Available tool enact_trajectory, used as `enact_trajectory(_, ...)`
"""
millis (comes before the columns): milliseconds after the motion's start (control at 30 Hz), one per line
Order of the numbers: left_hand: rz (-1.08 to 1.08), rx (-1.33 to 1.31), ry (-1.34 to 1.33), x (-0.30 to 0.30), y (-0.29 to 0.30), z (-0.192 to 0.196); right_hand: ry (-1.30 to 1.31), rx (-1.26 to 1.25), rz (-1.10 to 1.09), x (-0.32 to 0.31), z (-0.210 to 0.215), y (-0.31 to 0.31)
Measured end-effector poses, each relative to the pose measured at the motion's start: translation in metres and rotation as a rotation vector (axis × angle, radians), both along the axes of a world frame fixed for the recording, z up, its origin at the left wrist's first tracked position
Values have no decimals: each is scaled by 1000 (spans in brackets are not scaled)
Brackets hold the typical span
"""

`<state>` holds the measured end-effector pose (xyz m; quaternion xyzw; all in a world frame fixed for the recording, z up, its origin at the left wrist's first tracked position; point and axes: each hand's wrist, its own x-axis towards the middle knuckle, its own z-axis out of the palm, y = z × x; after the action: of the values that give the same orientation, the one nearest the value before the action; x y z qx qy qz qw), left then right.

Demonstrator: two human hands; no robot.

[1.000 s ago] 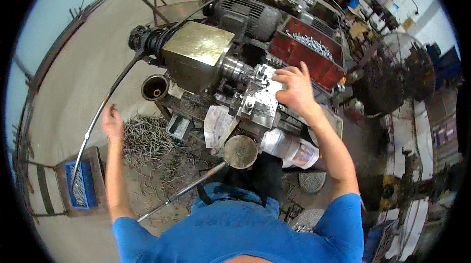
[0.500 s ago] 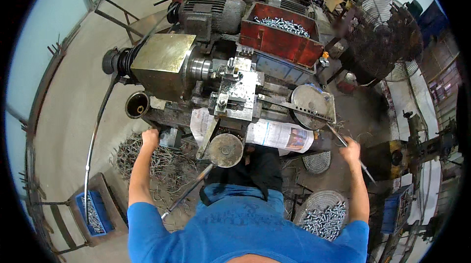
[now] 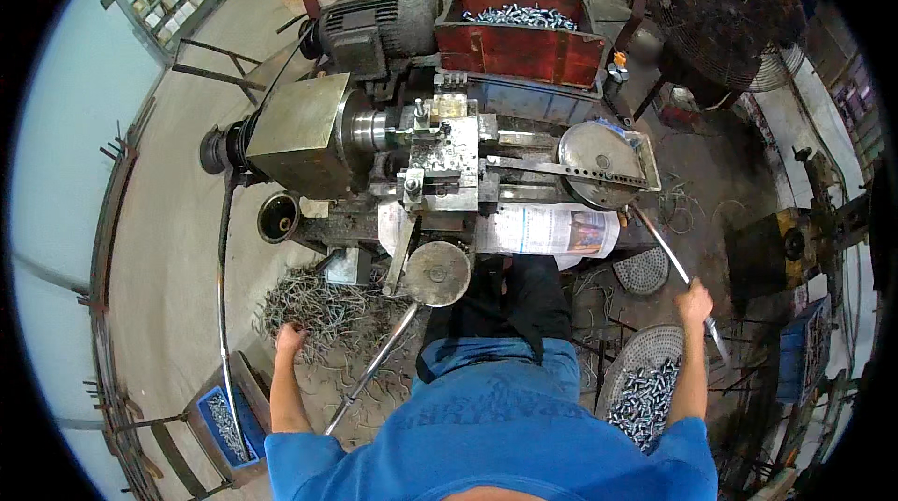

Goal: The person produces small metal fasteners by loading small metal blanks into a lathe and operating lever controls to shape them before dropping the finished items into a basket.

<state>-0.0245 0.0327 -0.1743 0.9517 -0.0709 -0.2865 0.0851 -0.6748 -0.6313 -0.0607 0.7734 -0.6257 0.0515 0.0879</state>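
Note:
My right hand [image 3: 694, 302] is wrapped round a long metal lever handle [image 3: 663, 248], which slants down to the right from the large round disc [image 3: 591, 155] on the machine. My left hand [image 3: 291, 339] hangs at the lower left edge of a heap of curly metal shavings [image 3: 313, 303], its fingers curled. Anything inside those fingers is too small to make out. Close above the heap is a small grey metal box [image 3: 347, 266]. In front of me stands a small lathe [image 3: 444, 155] with a shiny chuck. A second lever [image 3: 376, 363] runs from the smaller round disc [image 3: 438, 274], with no hand on it.
A red bin [image 3: 519, 50] of metal pieces stands behind the lathe. At my right is a perforated basket [image 3: 625, 354] of similar parts; a blue crate [image 3: 245, 456] sits at lower left. A large fan [image 3: 725, 19] stands at the far right. Newspaper [image 3: 538, 230] lies under the lathe.
My left hand has moved down, away from the small metal box. My right hand still grips the lever, a little lower and to the right. The whole view has shifted.

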Motion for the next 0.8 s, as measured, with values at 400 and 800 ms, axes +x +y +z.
enact_trajectory(400,73,-258,25,-31,-21,-6,-258,179,-68,73,28,159)
enact_trajectory(800,20,-216,16,-26,-41,15,-363,283,-71,80,37,171)
